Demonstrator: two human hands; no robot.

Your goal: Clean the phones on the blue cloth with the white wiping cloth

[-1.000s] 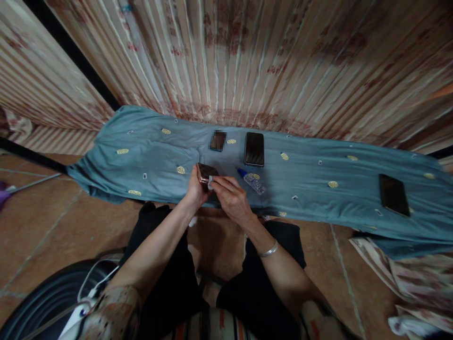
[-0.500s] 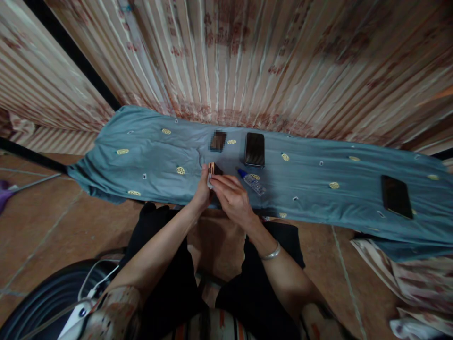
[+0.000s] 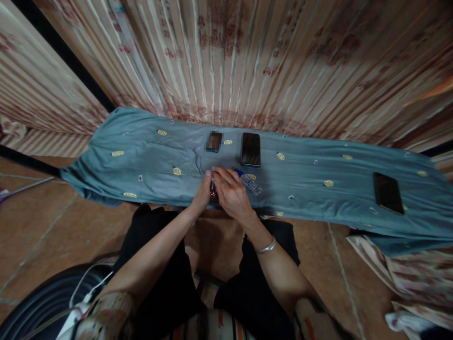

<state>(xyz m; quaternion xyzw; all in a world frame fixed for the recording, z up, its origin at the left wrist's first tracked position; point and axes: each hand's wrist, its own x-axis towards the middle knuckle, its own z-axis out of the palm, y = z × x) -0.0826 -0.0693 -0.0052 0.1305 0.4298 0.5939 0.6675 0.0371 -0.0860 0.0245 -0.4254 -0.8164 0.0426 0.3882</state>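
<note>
My left hand [image 3: 202, 191] is closed around a narrow, shiny, copper-brown phone [image 3: 213, 189], seen nearly edge-on and mostly hidden between my hands. My right hand [image 3: 231, 191] presses against its far end and right side with bent fingers. A small pale wipe [image 3: 213, 169] shows at those fingertips, most of it covered. Just right of my right hand lies a clear bottle with a blue top [image 3: 250, 182]. Beyond it a black phone [image 3: 250, 149] rests flat on the cloth. A small dark blurred-out item [image 3: 214, 141] is to that phone's left.
A blue-green cloth with yellow prints [image 3: 300, 189] covers the long, narrow table. Another dark phone [image 3: 388, 192] lies at the right. A pleated curtain [image 3: 226, 61] hangs behind. A black round tub [image 3: 35, 302] and a white power strip [image 3: 71, 321] are at lower left.
The held phone has been tilted, so a different side faces me and its top is lower. My right fingers have moved to its far end, and less of the wipe shows.
</note>
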